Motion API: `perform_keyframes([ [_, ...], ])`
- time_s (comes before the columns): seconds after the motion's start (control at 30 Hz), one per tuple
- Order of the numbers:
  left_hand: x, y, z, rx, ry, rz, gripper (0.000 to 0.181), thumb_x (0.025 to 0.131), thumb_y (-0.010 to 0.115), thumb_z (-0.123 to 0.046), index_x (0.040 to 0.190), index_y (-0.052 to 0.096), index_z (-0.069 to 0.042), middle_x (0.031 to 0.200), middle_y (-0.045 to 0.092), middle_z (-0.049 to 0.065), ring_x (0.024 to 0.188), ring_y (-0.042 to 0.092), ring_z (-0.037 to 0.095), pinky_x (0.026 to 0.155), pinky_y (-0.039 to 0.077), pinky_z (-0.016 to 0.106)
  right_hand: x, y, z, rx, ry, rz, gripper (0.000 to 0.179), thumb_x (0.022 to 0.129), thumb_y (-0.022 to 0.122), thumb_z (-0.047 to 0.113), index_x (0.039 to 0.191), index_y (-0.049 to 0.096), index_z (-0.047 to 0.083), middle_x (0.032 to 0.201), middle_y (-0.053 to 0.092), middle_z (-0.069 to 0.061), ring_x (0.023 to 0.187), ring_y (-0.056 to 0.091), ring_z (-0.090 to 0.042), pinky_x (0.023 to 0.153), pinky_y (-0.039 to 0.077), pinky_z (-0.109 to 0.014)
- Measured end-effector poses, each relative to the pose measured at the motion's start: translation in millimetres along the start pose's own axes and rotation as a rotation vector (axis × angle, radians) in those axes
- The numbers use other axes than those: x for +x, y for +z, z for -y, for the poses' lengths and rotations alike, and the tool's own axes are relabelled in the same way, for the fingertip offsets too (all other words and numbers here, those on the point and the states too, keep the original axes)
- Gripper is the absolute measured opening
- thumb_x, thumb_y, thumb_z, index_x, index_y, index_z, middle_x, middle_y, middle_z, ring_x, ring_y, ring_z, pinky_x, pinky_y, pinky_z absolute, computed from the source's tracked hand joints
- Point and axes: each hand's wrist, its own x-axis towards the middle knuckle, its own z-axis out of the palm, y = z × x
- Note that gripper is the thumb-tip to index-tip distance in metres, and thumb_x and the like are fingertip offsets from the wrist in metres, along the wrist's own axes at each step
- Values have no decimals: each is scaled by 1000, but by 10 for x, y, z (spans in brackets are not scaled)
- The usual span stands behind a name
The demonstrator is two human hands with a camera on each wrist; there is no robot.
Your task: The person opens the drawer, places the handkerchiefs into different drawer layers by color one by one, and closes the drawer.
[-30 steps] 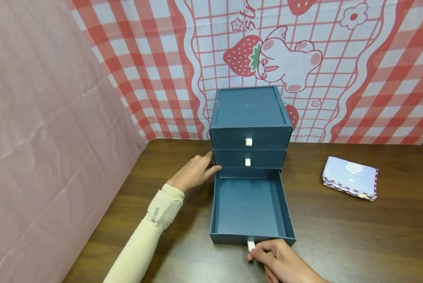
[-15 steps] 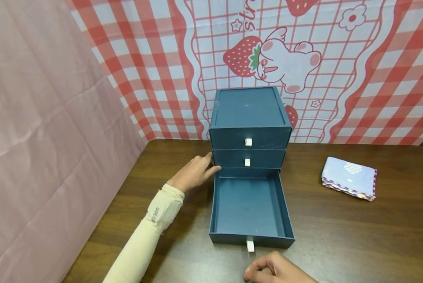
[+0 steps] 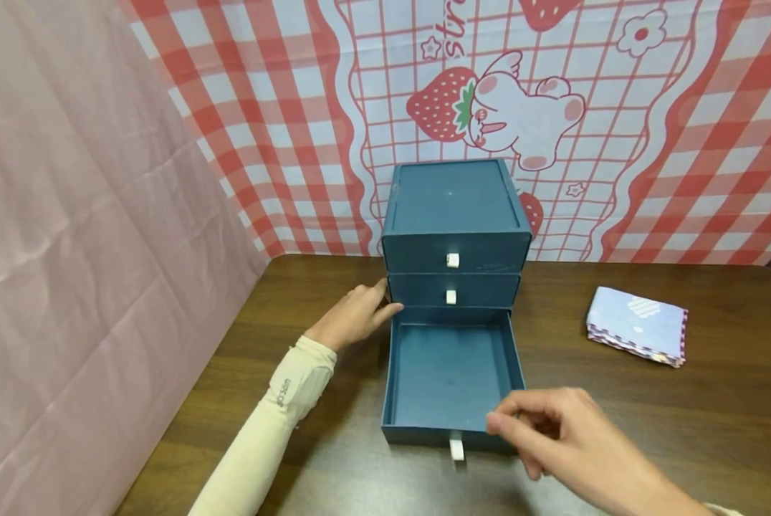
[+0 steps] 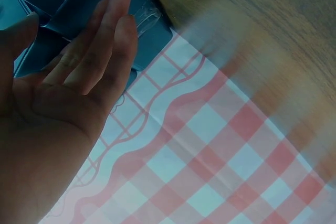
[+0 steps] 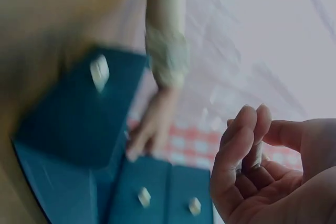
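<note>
A dark blue drawer cabinet (image 3: 450,197) stands on the table against the cloth. Its bottom drawer (image 3: 450,376) is pulled out and holds nothing; the upper two are closed. My left hand (image 3: 353,315) rests at the cabinet's left side, and in the left wrist view its fingers (image 4: 113,51) lie straight along the blue wall. My right hand (image 3: 566,437) hovers over the drawer's front right corner, fingers loosely bent with nothing between them. Just left of it, the drawer's white pull tab (image 3: 456,449) sticks out from the front.
A folded light blue cloth (image 3: 640,326) with a checked edge lies on the wooden table (image 3: 714,416) to the right. Behind the cabinet hangs a red and white strawberry-print cloth (image 3: 295,143). A pink curtain (image 3: 89,251) runs along the left.
My right hand has let go of the bottom drawer's pull tab, drawn back towards me, then risen to the right. The left hand and the drawer have stayed put.
</note>
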Motion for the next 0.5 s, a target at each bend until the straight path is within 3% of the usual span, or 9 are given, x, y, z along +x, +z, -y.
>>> perform_keyframes([
  [0.1,1,8,5,4,3,3,47,102,57,-32,135,51,1,78,64,3,64,59,8,62,52,26,-25,-150,127,-165,-24,-194,16,102,58,27,99,72,21,59,56,6,51,54,-15,46,43,-27],
  [0.27,5,19,15,2,1,7,48,102,57,-33,135,51,0,75,62,1,61,58,9,59,50,24,-35,-367,212,-365,-66,-429,9,99,64,29,95,71,25,59,56,8,51,52,-13,46,40,-26],
  [0.5,6,6,9,9,-13,-2,46,102,58,-34,133,52,0,75,61,0,62,58,9,59,50,25,-2,-678,110,-456,-89,-551,8,98,66,27,92,69,23,61,58,7,54,54,-11,49,37,-24],
])
